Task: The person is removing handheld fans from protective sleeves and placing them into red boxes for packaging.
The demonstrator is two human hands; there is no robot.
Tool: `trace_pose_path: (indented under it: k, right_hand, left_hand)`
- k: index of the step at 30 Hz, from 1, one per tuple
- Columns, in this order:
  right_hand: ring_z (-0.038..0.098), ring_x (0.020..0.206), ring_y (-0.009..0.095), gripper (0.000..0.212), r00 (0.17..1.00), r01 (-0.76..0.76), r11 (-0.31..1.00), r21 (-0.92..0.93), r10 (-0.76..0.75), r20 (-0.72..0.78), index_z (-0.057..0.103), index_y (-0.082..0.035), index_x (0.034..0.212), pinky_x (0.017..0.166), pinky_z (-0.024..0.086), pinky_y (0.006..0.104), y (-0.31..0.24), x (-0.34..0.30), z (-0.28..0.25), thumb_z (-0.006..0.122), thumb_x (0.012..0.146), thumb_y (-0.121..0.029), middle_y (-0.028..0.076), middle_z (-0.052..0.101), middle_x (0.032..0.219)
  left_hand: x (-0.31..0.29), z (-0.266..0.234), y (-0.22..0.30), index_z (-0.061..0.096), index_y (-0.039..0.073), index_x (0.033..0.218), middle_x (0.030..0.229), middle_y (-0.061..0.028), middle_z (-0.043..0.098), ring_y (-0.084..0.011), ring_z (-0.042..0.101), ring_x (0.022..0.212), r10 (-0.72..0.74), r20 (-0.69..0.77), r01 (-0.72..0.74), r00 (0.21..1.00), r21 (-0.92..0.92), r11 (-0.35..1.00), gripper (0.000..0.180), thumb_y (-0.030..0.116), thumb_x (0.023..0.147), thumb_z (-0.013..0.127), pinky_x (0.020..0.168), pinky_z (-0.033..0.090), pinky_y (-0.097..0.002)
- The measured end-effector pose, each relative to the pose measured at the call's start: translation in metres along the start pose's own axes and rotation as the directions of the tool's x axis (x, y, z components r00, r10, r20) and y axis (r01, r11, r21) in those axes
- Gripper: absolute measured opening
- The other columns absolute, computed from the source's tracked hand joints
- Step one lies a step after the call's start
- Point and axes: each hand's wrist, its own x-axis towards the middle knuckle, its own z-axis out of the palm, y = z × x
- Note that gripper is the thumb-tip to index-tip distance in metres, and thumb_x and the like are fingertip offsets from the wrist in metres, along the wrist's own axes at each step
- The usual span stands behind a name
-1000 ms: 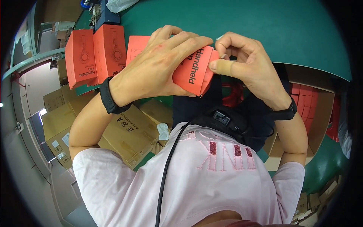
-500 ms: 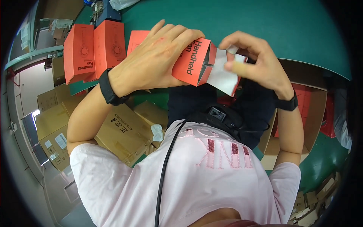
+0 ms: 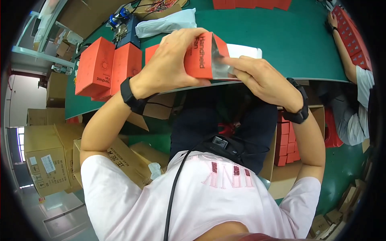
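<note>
Between the thumb and fingers [image 3: 188,33] of the left hand [image 3: 171,62], clamped around it, a red box [image 3: 199,60] was held by the near edge of the counter [image 3: 289,44], dark lettering on its face, its open right end showing a greyish inside. A white flap [image 3: 244,51] stuck out just beyond the right hand [image 3: 261,78], whose fingers lay close together at the opening and partly hid it; blur left it impossible to tell whether they pinched anything. Left of the left fingers stood two red cartons [image 3: 95,66]; past them, farther off, lay a pale plastic bag [image 3: 167,24] near a blue device [image 3: 128,32]. Well to the right of the right fingers, a co-worker's arm [image 3: 341,48] reached to stacked red packs [image 3: 352,38]. Half a second earlier, the right fingers had been over the flap, and the co-worker was out of view.
</note>
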Motion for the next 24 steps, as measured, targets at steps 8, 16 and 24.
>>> trace_pose_path:
  k: [8, 16, 24]
  right_hand:
    - [0.05, 0.055, 0.01, 0.053, 0.919, -0.378, 0.885, 0.273, 0.395, -0.008, 0.053, -0.004, 0.14, 0.055, 0.04, 0.028, 0.017, 0.022, 0.03, 0.073, 0.092, -0.015, 0.003, 0.053, 0.061]
    - [0.048, 0.055, 0.009, 0.007, 0.918, -0.003, 1.0, 0.025, 0.013, -0.397, 0.067, -0.002, 0.098, 0.052, 0.038, 0.0281, 0.083, 0.041, 0.065, 0.069, 0.093, -0.007, 0.006, 0.055, 0.063]
    - [0.057, 0.074, 0.012, 0.02, 0.887, -0.393, 0.911, -0.121, 0.341, -0.312, 0.067, -0.003, 0.115, 0.068, 0.048, 0.0284, 0.098, 0.001, -0.008, 0.064, 0.096, -0.008, 0.009, 0.07, 0.092]
  left_hand:
    - [-0.005, 0.012, -0.023, 0.044, 0.005, 0.139, 0.126, -0.0167, 0.057, -0.0354, 0.053, 0.123, -0.009, 0.207, 0.0, 0.978, 0.045, 0.999, 0.099, 0.034, 0.059, 0.096, 0.107, 0.04, -0.0451]
    - [-0.004, 0.016, -0.034, 0.045, 0.005, 0.139, 0.124, -0.0169, 0.058, -0.0356, 0.054, 0.123, -0.082, 0.291, 0.065, 0.953, 0.068, 0.996, 0.098, 0.036, 0.061, 0.095, 0.108, 0.04, -0.0456]
    - [-0.02, 0.02, -0.062, 0.035, 0.006, 0.153, 0.143, -0.0208, 0.049, -0.0372, 0.046, 0.134, -0.193, 0.257, 0.11, 0.947, 0.305, 0.946, 0.114, 0.044, 0.063, 0.094, 0.113, 0.035, -0.0533]
